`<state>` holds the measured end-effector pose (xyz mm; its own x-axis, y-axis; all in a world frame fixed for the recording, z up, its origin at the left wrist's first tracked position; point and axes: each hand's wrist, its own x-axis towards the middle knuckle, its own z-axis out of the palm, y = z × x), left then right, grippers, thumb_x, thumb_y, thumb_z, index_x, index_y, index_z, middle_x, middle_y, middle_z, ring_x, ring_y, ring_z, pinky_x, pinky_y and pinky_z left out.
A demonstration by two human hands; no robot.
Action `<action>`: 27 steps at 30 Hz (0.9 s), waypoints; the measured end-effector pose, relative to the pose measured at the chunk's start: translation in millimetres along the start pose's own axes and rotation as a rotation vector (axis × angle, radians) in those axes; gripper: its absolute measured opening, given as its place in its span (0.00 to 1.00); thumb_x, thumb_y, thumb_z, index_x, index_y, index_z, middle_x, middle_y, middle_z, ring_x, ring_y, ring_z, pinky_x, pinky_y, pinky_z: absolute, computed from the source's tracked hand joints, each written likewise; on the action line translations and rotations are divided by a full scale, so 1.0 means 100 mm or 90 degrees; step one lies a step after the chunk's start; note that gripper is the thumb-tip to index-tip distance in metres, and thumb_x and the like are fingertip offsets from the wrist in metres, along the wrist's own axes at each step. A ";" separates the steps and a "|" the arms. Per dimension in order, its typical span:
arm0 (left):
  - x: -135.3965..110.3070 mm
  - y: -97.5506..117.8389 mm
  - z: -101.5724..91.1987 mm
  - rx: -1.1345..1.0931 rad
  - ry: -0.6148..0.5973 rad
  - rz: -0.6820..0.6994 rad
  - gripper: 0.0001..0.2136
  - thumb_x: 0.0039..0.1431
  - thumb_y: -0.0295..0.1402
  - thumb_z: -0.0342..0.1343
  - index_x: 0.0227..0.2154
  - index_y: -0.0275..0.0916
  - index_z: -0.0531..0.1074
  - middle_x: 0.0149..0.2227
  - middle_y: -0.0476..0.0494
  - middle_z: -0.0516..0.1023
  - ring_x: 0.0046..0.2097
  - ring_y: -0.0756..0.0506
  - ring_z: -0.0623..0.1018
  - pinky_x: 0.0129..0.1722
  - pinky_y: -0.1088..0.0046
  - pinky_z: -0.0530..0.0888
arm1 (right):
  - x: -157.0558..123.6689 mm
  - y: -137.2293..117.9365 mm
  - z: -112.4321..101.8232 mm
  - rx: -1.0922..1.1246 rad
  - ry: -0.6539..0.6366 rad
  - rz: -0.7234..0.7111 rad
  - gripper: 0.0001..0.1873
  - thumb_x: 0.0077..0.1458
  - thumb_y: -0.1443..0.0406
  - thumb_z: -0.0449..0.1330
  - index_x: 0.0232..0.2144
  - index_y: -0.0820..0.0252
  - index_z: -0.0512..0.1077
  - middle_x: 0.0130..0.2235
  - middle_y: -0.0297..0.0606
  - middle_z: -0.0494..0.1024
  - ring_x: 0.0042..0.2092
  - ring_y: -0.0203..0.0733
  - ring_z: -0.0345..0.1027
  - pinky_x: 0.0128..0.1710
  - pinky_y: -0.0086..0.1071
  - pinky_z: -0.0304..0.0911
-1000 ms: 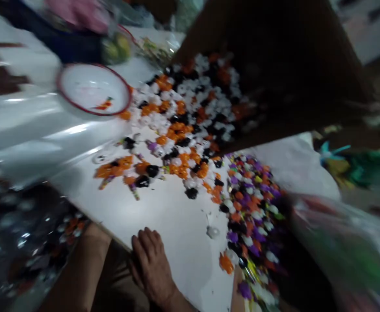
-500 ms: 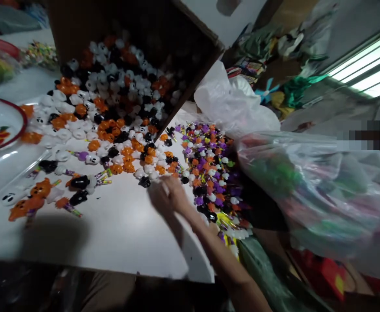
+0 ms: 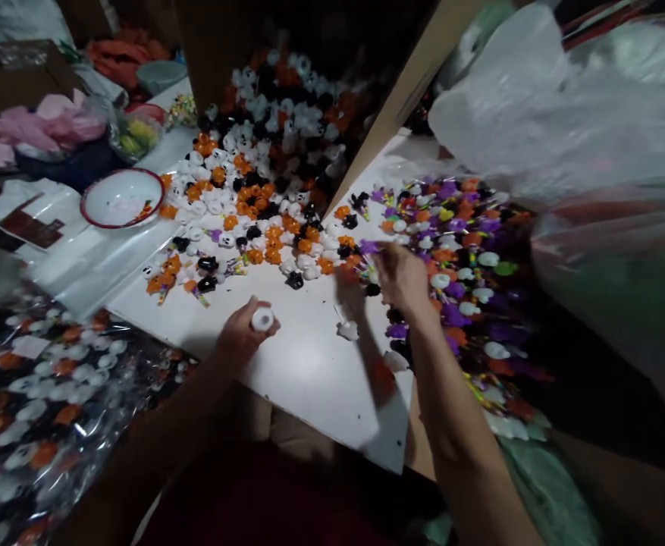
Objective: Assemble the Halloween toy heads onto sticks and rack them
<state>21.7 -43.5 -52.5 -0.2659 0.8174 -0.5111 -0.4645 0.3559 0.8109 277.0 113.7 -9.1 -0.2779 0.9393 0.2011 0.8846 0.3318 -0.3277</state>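
Observation:
My left hand (image 3: 239, 334) is closed round a small white hollow plastic piece (image 3: 263, 319), its round opening facing up. Farther right, my right hand (image 3: 403, 277) pinches a small purple-topped piece (image 3: 369, 247), partly hidden by the fingers. Beyond both hands, orange, black and white plastic figures (image 3: 272, 256) spread from a cardboard box lying open. Beside my right hand lies a heap of purple, orange, white and black topped pieces (image 3: 451, 292) with colourful stems. Several joined figures with stems (image 3: 167, 274) lie to the left on the white table (image 3: 303, 379).
The cardboard box's edge (image 3: 389, 110) rises at the back. A red-rimmed white bowl (image 3: 123, 199) stands at the left. Clear bags of figures (image 3: 42, 409) fill the lower left; large plastic bags (image 3: 610, 250) crowd the right. One white figure (image 3: 348, 328) lies between my hands.
My left hand has come into view with the white piece. My right hand now lifts a purple-topped piece by the right heap. The camera view has turned and shifted.

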 end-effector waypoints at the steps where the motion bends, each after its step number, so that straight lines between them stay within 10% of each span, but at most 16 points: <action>1: 0.02 -0.02 0.11 -0.025 -0.013 -0.016 0.22 0.61 0.52 0.52 0.34 0.34 0.71 0.27 0.45 0.72 0.30 0.49 0.75 0.27 0.74 0.71 | -0.29 -0.14 -0.06 0.079 -0.013 -0.092 0.18 0.64 0.60 0.51 0.50 0.64 0.70 0.37 0.45 0.78 0.38 0.43 0.71 0.39 0.34 0.65; 5: 0.03 -0.17 0.63 -0.094 -0.063 -0.038 0.23 0.53 0.55 0.58 0.31 0.36 0.69 0.21 0.51 0.67 0.22 0.53 0.68 0.19 0.78 0.61 | -1.27 -0.67 -0.06 0.182 0.003 -0.206 0.17 0.67 0.59 0.47 0.46 0.60 0.72 0.35 0.41 0.77 0.37 0.41 0.70 0.38 0.33 0.65; 10: -0.15 -0.34 0.82 -0.003 -0.070 0.035 0.25 0.53 0.58 0.55 0.31 0.37 0.69 0.21 0.53 0.63 0.21 0.54 0.64 0.18 0.78 0.56 | -1.56 -0.72 0.01 0.115 0.052 -0.158 0.16 0.68 0.63 0.46 0.48 0.59 0.71 0.36 0.42 0.75 0.39 0.43 0.67 0.39 0.35 0.61; 15: -0.31 -0.34 0.76 0.201 -0.048 0.235 0.18 0.58 0.51 0.54 0.31 0.39 0.68 0.23 0.52 0.65 0.25 0.52 0.66 0.24 0.77 0.63 | -1.56 -0.69 -0.04 0.198 0.012 -0.132 0.15 0.67 0.63 0.47 0.46 0.58 0.72 0.36 0.42 0.74 0.38 0.43 0.66 0.40 0.35 0.60; 22: -0.48 -0.44 0.52 0.492 -0.038 0.731 0.05 0.57 0.33 0.50 0.31 0.39 0.69 0.32 0.44 0.72 0.36 0.45 0.74 0.37 0.67 0.72 | -1.69 -1.01 0.29 0.912 -0.254 0.191 0.26 0.58 0.43 0.51 0.24 0.59 0.65 0.19 0.28 0.59 0.21 0.32 0.50 0.22 0.29 0.52; 27: -0.22 0.12 0.06 0.667 0.099 0.737 0.07 0.61 0.35 0.50 0.32 0.37 0.70 0.33 0.40 0.73 0.38 0.42 0.74 0.40 0.63 0.72 | -1.39 -0.84 0.27 0.617 -0.258 0.075 0.21 0.58 0.50 0.55 0.37 0.62 0.73 0.32 0.39 0.76 0.34 0.40 0.68 0.35 0.33 0.61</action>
<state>27.7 -54.6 -29.8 -0.1603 0.8296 0.5349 0.7991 -0.2090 0.5637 231.3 -42.2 -34.6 -0.4720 0.8697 -0.1444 0.2867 -0.0035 -0.9580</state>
